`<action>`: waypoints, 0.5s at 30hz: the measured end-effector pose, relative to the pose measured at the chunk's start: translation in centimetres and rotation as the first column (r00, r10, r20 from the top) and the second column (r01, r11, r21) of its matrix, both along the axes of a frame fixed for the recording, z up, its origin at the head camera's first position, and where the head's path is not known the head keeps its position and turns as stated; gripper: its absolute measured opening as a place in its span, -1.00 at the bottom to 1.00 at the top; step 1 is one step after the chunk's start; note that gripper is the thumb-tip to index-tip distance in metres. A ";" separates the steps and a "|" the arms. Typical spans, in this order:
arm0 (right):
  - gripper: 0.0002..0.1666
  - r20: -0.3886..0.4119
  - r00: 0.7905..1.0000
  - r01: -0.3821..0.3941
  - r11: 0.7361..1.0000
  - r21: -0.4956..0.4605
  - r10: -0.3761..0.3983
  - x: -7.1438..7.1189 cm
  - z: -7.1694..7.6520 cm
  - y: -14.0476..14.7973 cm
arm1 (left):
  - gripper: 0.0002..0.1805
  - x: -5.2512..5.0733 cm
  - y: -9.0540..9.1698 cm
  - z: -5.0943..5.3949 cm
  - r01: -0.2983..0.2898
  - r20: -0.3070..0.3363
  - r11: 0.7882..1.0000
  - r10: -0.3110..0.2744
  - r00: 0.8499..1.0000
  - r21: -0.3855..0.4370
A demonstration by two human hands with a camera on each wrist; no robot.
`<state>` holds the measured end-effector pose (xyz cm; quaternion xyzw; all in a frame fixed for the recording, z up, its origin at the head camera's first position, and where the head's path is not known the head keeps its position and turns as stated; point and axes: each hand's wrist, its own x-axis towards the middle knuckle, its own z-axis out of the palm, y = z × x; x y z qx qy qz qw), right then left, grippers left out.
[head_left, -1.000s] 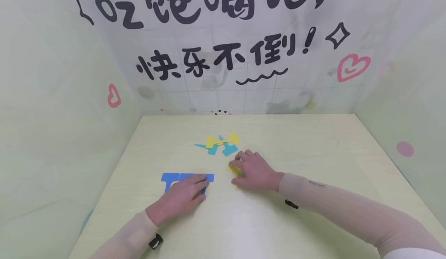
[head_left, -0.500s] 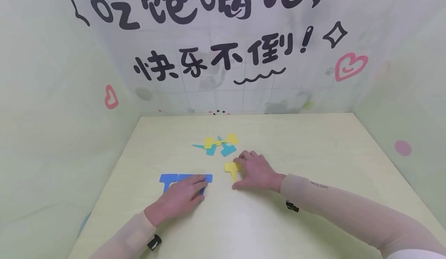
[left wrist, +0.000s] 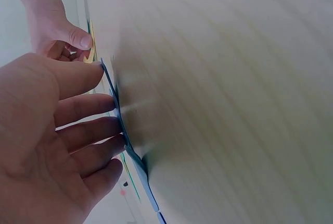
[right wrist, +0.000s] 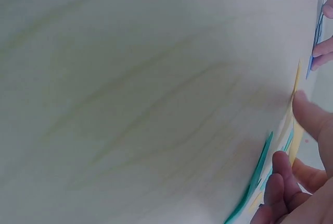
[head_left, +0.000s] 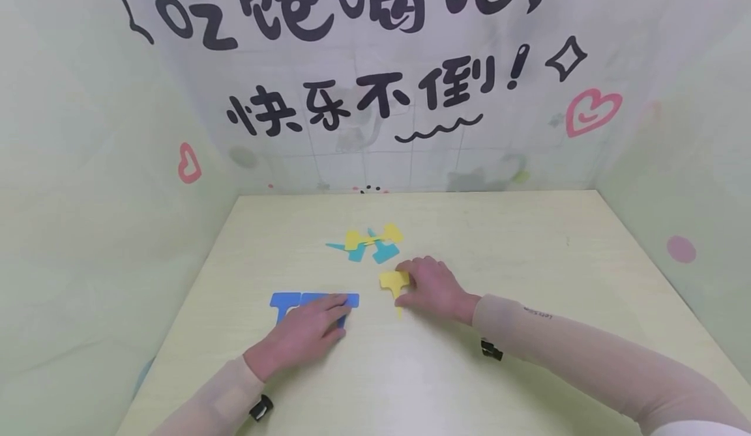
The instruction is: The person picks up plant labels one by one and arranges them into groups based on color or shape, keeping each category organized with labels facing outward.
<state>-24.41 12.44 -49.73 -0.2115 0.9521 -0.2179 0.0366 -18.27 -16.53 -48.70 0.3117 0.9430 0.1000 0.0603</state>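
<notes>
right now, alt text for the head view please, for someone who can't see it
The left hand rests on blue T-shaped tags on a pale tabletop, while the right hand holds a yellow T-shaped tag. Beyond lie overlapping yellow tags and teal tags, before a wall with black lettering.

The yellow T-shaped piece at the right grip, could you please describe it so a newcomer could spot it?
On the pale tabletop, find the yellow and teal pile toward the back. Just nearer the viewer, the right grip pinches the yellow T-shaped piece. Unlike the pile's yellow pieces, it is held separately.
</notes>
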 end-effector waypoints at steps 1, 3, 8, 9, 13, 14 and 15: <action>-0.30 0.010 1.000 0.002 1.000 -0.031 -0.001 -0.1 0.1 0.0 | -0.48 0.0 0.0 0.1 0.001 -0.001 1.000 -0.001 1.000 0.003; -0.40 0.024 1.000 0.002 0.997 -0.082 0.000 -0.2 0.2 0.1 | -0.48 0.0 0.0 0.2 0.005 -0.002 1.000 -0.005 1.000 0.004; -0.51 0.028 1.000 -0.003 0.994 -0.107 0.006 -0.4 0.3 0.5 | -0.48 -0.1 0.0 0.2 0.011 -0.010 1.000 -0.011 1.000 0.009; -0.52 0.027 1.000 -0.005 0.995 -0.104 0.008 -0.4 0.4 0.5 | -0.48 -0.1 0.0 0.2 0.012 -0.013 1.000 -0.011 1.000 0.010; -0.53 0.016 1.000 -0.014 0.997 -0.077 0.015 -0.3 0.5 0.7 | -0.48 -0.2 0.0 0.1 0.012 -0.030 1.000 -0.011 0.999 0.010; -0.53 0.009 1.000 -0.016 0.997 -0.071 0.017 -0.2 0.6 0.7 | -0.48 -0.2 0.0 0.1 0.011 -0.030 1.000 -0.010 0.999 0.010; -0.53 0.002 1.000 -0.016 0.998 -0.064 0.016 -0.1 0.6 0.7 | -0.48 -0.2 0.0 0.0 0.010 -0.029 1.000 -0.010 1.000 0.011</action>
